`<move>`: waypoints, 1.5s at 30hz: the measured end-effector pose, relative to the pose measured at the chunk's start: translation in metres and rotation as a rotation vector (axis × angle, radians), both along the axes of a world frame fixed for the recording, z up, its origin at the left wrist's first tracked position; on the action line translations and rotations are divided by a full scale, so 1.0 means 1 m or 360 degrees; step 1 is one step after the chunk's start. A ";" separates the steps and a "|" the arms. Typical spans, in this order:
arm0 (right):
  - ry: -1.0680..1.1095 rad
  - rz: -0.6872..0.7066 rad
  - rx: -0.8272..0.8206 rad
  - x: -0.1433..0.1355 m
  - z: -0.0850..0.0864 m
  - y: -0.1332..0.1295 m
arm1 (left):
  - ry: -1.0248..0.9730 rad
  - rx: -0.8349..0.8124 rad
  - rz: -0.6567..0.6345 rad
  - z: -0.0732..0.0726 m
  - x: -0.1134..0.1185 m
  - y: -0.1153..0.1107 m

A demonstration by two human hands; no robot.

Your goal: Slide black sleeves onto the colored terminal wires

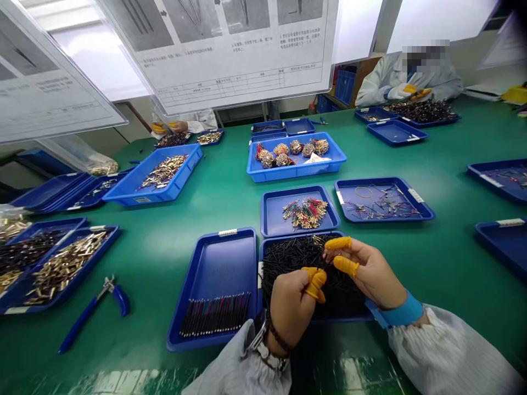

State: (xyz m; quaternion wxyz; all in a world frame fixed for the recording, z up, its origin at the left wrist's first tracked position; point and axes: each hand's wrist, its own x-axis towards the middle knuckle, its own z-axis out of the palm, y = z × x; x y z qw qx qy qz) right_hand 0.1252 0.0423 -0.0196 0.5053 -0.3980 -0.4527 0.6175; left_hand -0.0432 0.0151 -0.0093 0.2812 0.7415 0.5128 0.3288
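The left hand [294,302] is holding its fingers curled inward, yellow-capped thumb and finger pressed together; what it is gripping, I cannot tell. The right hand [373,271] is reaching in from the right, capped finger and thumb slightly parted; whether they are pinching anything is unclear. Both are hovering over black sleeves [284,260], which are lying at mixed angles in the near middle tray [346,319]. In the left tray [224,263], sleeved wires [214,315] are lying side by side, their long axes running near to far, coloured ends pointing far and leaning slightly right, metal tips pointing near.
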 end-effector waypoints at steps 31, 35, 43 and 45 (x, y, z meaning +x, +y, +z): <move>0.0387 0.0079 -0.0188 -0.026 0.009 -0.017 | 0.0146 0.0349 -0.0099 -0.006 0.005 -0.006; 0.0440 0.0200 -0.0258 -0.024 0.010 -0.016 | 0.0160 0.0392 -0.0092 -0.004 0.006 -0.006; 0.0437 0.0376 -0.0167 -0.018 0.010 -0.016 | 0.0131 0.0540 -0.0008 -0.004 0.007 -0.007; 0.0411 0.0317 -0.0206 -0.017 0.009 -0.015 | 0.0125 0.0492 0.0003 -0.002 0.005 -0.008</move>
